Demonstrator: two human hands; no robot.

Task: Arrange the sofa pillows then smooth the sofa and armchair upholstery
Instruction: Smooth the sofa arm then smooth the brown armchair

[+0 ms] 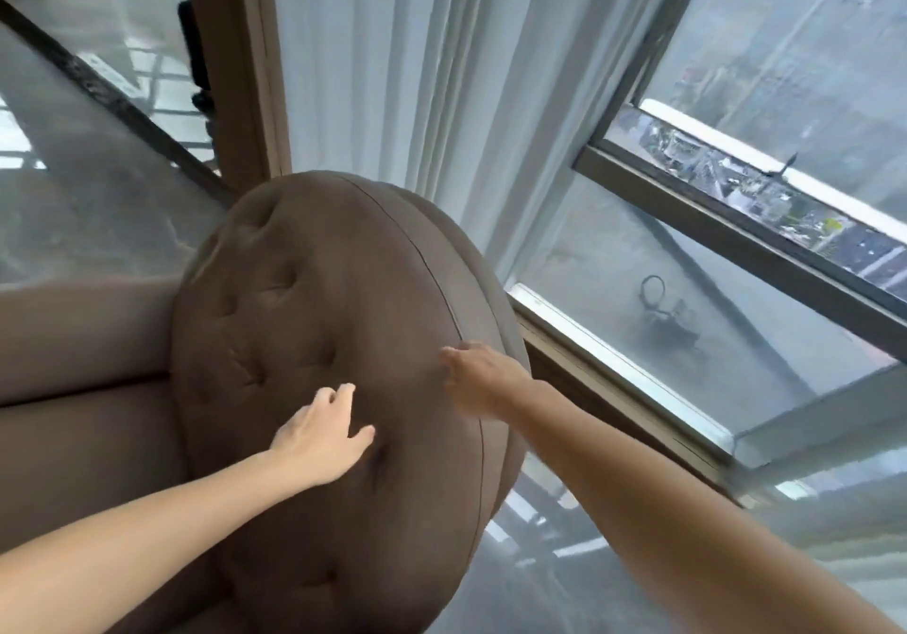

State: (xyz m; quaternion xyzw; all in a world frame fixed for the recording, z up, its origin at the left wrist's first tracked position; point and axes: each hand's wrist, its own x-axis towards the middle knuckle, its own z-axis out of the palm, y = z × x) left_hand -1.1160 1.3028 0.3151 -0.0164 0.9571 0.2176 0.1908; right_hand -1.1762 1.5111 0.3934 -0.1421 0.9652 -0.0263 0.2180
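Note:
A brown armchair fills the lower left of the head view. Its rounded, button-tufted backrest [304, 299] faces me, and the arm and seat cushion [83, 437] lie to the left. My left hand [321, 437] lies palm down on the tufted fabric, fingers slightly spread, holding nothing. My right hand [478, 378] rests flat against the backrest's right side, near the piped seam, fingers pointing left. No pillow is in sight.
White sheer curtains [417, 69] hang behind the chair. A large window [736, 221] with a dark frame runs along the right, its sill close to the chair's right side. A wooden frame post [235, 69] stands behind the chair. Glossy grey floor [73, 191] lies at left.

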